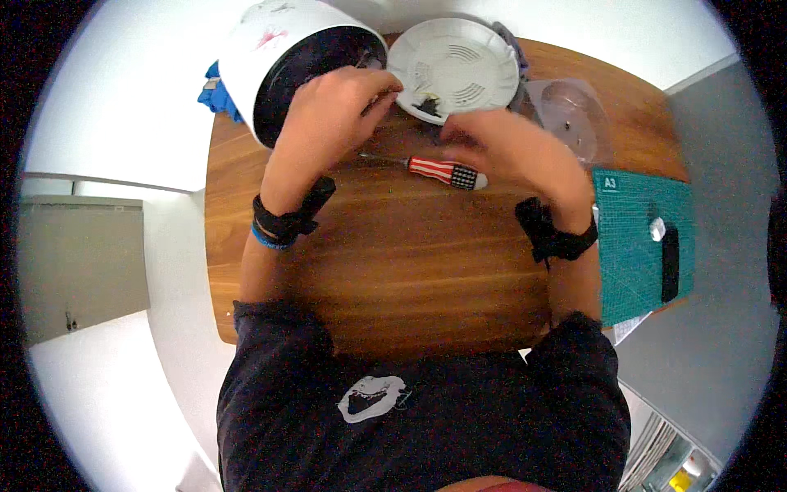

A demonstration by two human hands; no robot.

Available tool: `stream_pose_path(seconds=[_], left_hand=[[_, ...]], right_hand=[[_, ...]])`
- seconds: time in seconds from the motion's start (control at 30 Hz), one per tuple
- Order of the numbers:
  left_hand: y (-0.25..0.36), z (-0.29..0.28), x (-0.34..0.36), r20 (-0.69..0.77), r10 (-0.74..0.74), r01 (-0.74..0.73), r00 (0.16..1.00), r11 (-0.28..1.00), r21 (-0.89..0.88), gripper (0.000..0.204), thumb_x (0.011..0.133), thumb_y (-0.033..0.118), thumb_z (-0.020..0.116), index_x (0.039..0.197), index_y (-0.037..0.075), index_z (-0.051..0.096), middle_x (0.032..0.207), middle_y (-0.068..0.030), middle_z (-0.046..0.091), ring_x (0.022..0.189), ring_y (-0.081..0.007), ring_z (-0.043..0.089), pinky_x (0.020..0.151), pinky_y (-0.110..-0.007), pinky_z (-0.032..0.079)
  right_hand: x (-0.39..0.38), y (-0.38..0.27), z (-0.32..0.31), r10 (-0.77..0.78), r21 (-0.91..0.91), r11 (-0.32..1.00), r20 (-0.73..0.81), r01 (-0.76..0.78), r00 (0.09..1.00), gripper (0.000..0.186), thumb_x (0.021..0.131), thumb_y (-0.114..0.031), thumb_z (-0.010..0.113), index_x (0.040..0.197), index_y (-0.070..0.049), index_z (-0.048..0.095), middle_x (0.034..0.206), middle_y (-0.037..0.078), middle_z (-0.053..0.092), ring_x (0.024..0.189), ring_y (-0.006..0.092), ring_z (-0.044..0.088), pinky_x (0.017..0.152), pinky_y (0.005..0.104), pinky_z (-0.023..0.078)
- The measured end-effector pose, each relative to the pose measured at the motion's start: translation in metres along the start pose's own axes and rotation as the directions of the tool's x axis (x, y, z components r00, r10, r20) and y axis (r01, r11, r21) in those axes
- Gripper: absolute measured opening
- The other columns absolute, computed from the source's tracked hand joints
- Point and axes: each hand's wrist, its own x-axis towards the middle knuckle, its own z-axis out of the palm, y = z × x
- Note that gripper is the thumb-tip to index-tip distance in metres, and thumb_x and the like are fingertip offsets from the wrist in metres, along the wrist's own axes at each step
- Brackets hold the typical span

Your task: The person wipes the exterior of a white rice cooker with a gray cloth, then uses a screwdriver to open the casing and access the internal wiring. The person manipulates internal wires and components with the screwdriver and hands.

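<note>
My left hand (340, 107) is between the open mouth of a white drum-shaped housing (283, 33) with a pink flower print and a round white vented cover (459, 70). Its fingers are bent and pressed together near the cover's left edge; what they hold, if anything, is hidden. At the cover's front edge is my right hand (500, 143), its fingers curled, partly hidden and smeared by motion. Just below the hands a screwdriver (443, 170) with a striped and starred handle lies on the table, its shaft pointing left. A small dark piece (428, 105) sits on the cover.
A clear plastic tray (574, 107) holding a few tiny dark pieces stands right of the cover. On the right lies a green cutting mat (635, 287) with a black oblong item (670, 262) and a small white piece (657, 230). Blue cloth (217, 98) shows behind the housing.
</note>
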Motion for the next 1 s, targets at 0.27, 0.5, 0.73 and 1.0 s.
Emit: stream_pose_path(seconds=[0.27, 0.5, 0.73, 1.0], left_hand=[[-0.04, -0.013, -0.048, 0.128, -0.121, 0.094, 0.984, 0.976, 0.195, 0.055, 0.098, 0.018, 0.073, 0.149, 0.007, 0.057, 0.146, -0.0199, 0.065, 0.135, -0.0423, 0.06, 0.115, -0.048, 0.05], [-0.038, -0.001, -0.054, 0.13, -0.084, 0.039, 0.988, 0.948, 0.317, 0.047, 0.096, 0.02, 0.074, 0.141, 0.01, 0.065, 0.15, -0.0082, 0.063, 0.14, -0.034, 0.056, 0.118, -0.044, 0.049], [-0.04, 0.0, -0.05, 0.062, -0.083, 0.061, 0.995, 0.953, 0.296, 0.034, 0.097, 0.015, 0.073, 0.13, 0.01, 0.07, 0.145, -0.007, 0.066, 0.132, -0.0339, 0.062, 0.111, -0.044, 0.054], [-0.023, -0.028, -0.053, 0.056, -0.236, 0.22, 0.97, 0.953, 0.206, 0.016, 0.092, 0.01, 0.075, 0.106, 0.003, 0.071, 0.109, -0.0151, 0.072, 0.102, -0.0381, 0.07, 0.091, -0.048, 0.059]], right_hand=[[0.021, 0.003, 0.067, -0.111, -0.103, 0.988, 0.031, 0.114, 0.993, 0.03, 0.1, -0.023, 0.071, 0.114, 0.001, 0.061, 0.109, 0.024, 0.068, 0.106, 0.0461, 0.069, 0.09, 0.0545, 0.055], [0.026, -0.01, 0.033, 0.093, 0.046, 0.994, 0.109, -0.098, 0.99, 0.041, 0.099, -0.028, 0.067, 0.12, 0.005, 0.055, 0.106, 0.032, 0.072, 0.102, 0.0513, 0.071, 0.089, 0.0576, 0.057], [0.045, -0.024, 0.016, 0.195, 0.028, 0.981, -0.022, -0.194, 0.981, 0.039, 0.096, -0.024, 0.066, 0.119, 0.004, 0.053, 0.108, 0.034, 0.069, 0.103, 0.0544, 0.066, 0.091, 0.0585, 0.053], [0.069, -0.043, -0.014, 0.149, -0.111, 0.983, 0.028, -0.145, 0.988, 0.038, 0.096, -0.029, 0.066, 0.114, 0.004, 0.061, 0.096, 0.033, 0.073, 0.095, 0.0535, 0.07, 0.087, 0.0604, 0.055]])
